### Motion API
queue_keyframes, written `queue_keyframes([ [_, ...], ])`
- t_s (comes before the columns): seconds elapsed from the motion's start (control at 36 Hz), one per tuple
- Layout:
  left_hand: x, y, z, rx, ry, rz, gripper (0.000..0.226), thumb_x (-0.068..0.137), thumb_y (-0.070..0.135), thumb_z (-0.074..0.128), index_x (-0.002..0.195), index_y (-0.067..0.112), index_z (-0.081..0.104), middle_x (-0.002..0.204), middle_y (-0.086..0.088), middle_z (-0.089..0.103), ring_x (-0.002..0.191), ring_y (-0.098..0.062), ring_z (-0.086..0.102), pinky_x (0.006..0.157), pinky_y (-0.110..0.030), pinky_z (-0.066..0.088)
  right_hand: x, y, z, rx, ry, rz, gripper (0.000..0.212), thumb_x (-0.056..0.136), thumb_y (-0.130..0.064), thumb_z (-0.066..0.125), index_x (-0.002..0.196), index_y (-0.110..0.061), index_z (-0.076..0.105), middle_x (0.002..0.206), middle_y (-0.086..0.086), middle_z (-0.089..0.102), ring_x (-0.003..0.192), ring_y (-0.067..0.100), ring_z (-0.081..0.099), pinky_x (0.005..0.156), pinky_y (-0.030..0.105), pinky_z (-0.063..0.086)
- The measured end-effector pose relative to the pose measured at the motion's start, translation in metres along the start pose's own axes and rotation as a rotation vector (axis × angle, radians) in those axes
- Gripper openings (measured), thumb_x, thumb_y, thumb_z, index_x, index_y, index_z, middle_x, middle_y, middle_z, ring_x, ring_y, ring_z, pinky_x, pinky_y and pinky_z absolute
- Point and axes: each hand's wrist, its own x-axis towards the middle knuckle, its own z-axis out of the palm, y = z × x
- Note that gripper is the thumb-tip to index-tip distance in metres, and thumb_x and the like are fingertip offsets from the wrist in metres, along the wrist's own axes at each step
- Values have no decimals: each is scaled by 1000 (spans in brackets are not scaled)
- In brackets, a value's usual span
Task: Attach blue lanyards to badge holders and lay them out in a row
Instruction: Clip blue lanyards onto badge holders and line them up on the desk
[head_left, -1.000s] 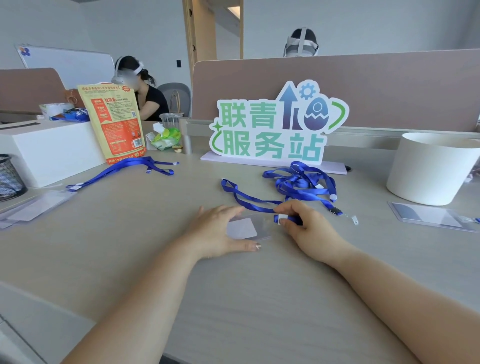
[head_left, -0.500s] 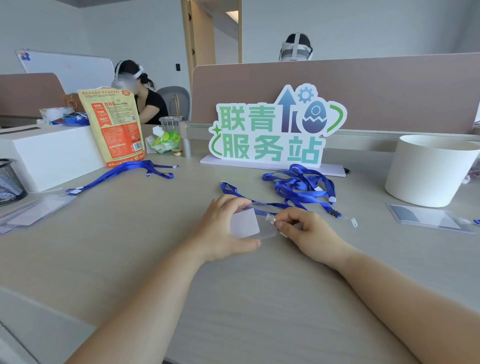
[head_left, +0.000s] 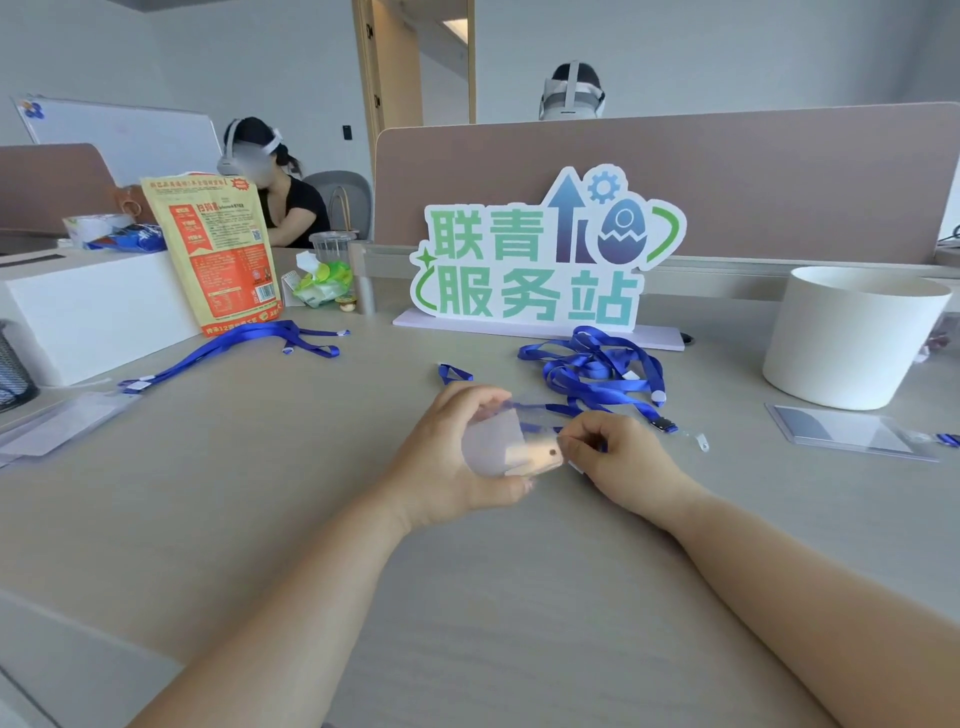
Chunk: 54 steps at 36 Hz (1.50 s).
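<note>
Holds the clear badge holder (head_left: 501, 441) higher than half a second ago, off the table (head_left: 260, 519) and tipped toward the camera. Grips it in the left hand (head_left: 441, 462), thumb underneath, fingers curled over the top edge. Looks transparent with a frosted white insert, long axis running left to right, punched-hole end pointing right. Pinches the blue lanyard (head_left: 563, 410) end at that edge with the right hand (head_left: 628, 460), fingers curled. Beyond, shows tangled spare lanyards (head_left: 597, 371) before the sign (head_left: 535, 260).

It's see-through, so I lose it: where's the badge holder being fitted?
Head view, centre: the left hand holds the badge holder, right hand beside it, near the blue lanyard pile.
</note>
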Motion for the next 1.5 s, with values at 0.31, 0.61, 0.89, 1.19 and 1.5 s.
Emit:
queue_keyframes([
  [0.31,6,-13,-9,393,33,-280,92,57,66,62,139,28,40,137,12,38,124,-15,34,102,-24,28,2,1,9,-448,-129,-59,13,97,-30,38,88,-21,40,155,8,27,147,22,9,117,35,3],
  [0.61,9,-27,-11,465,46,-448,77,73,58,66,138,25,41,142,6,40,129,-20,37,104,-29,32,-24,-8,-1,-516,-40,-325,7,91,-25,49,87,-20,53,91,-6,59,89,20,54,89,29,38],
  [0.89,10,-21,-7,308,93,-377,70,71,48,74,133,31,46,134,8,42,126,-16,38,103,-32,36,-59,5,-39,-304,-29,-26,57,83,-46,63,132,-28,40,113,-9,43,92,5,48,84,21,43],
  [1.19,9,-25,-5,286,106,-382,70,72,47,74,133,26,46,135,7,42,126,-14,40,104,-31,36,-27,-19,-9,-661,-98,39,70,79,-78,31,134,-35,41,120,-2,36,122,19,38,106,33,27],
  [1.5,9,-26,-5,238,158,-317,74,68,42,80,132,26,47,128,10,43,125,-11,41,103,-30,37,-28,-8,-2,-305,12,-115,19,81,-43,66,79,-25,58,109,-6,63,113,15,50,93,29,39],
])
